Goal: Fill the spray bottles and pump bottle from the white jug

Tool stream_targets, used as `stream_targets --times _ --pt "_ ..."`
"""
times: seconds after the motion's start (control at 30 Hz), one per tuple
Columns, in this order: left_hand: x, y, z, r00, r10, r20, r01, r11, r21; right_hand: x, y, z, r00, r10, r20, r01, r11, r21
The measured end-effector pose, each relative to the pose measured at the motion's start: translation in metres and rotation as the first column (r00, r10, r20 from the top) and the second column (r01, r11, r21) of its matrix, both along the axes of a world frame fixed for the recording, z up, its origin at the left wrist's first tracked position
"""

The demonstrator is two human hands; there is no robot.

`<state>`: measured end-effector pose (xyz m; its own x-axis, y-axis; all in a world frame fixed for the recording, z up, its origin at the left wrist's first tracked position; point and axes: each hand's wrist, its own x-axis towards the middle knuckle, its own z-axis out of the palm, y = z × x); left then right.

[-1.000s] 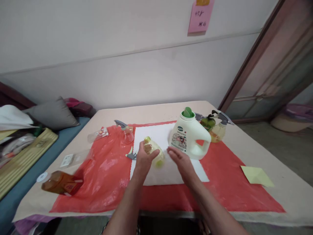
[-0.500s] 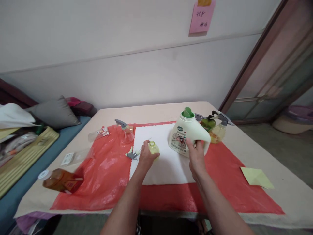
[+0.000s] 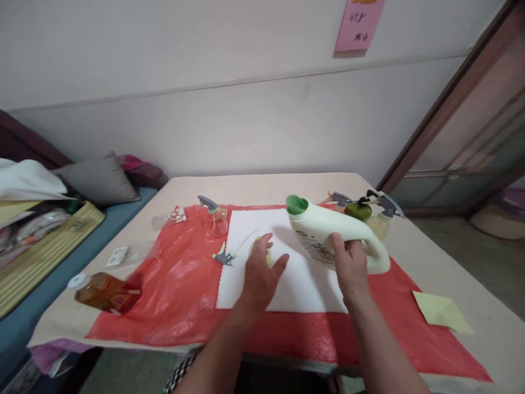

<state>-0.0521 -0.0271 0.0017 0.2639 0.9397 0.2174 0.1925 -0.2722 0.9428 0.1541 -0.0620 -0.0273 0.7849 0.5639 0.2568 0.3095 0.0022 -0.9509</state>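
Observation:
My right hand (image 3: 350, 262) grips the handle of a large pale-green detergent jug (image 3: 328, 227), tilted so its green spout (image 3: 297, 206) leans to the left. In front of the small yellow bottle (image 3: 268, 256), my left hand (image 3: 264, 271) has its fingers apart; it hides most of the bottle, and whether they touch I cannot tell. A grey trigger spray head (image 3: 225, 257) with a thin tube lies left of the bottle, partly on the white sheet (image 3: 305, 293).
Red plastic (image 3: 180, 290) lies under the sheet. Left are a clear spray bottle (image 3: 217, 223) and an amber-filled bottle (image 3: 104, 293) on its side. Right are another spray bottle (image 3: 382, 224), a green item (image 3: 358, 211) and yellow paper (image 3: 442, 311).
The jug has risen and tipped over from nearly upright toward the left. My left hand has come off its grip around the yellow bottle, spreading its fingers.

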Motion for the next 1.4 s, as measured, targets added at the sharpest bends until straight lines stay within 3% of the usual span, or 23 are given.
stream_targets --times 0.1,0.17,0.23,0.33,0.47,0.7,0.83,1.4 --pt "0.018 -0.013 0.002 0.970 -0.095 0.222 0.167 0.927 -0.335 -0.005 -0.011 -0.002 0.958 -0.023 0.287 0.032 0.999 -0.024" --pt "0.026 -0.016 0.002 0.919 -0.073 0.388 0.265 0.842 -0.470 -0.008 -0.017 -0.005 0.835 -0.033 0.550 0.054 0.998 -0.022" --pt "0.032 -0.016 0.002 0.859 -0.004 0.511 0.321 0.783 -0.533 -0.009 -0.023 -0.007 0.665 -0.050 0.745 0.049 0.999 0.023" --pt "0.037 -0.013 -0.001 0.785 0.116 0.608 0.355 0.720 -0.596 -0.010 -0.031 0.000 0.450 -0.079 0.890 0.000 0.996 0.089" --pt "0.042 -0.011 -0.004 0.729 0.172 0.663 0.411 0.664 -0.625 -0.012 -0.039 0.013 0.321 -0.064 0.945 -0.047 0.995 0.083" --pt "0.048 -0.010 -0.008 0.686 0.173 0.707 0.461 0.648 -0.606 -0.016 -0.045 0.028 0.222 -0.087 0.971 -0.057 0.993 0.102" --pt "0.050 -0.007 -0.011 0.655 0.212 0.726 0.508 0.588 -0.630 -0.017 -0.046 0.035 0.174 -0.070 0.982 -0.055 0.995 0.081" --pt "0.059 -0.002 -0.003 0.541 0.347 0.766 0.568 0.521 -0.637 -0.028 -0.044 0.038 0.164 -0.017 0.986 0.005 1.000 0.016"
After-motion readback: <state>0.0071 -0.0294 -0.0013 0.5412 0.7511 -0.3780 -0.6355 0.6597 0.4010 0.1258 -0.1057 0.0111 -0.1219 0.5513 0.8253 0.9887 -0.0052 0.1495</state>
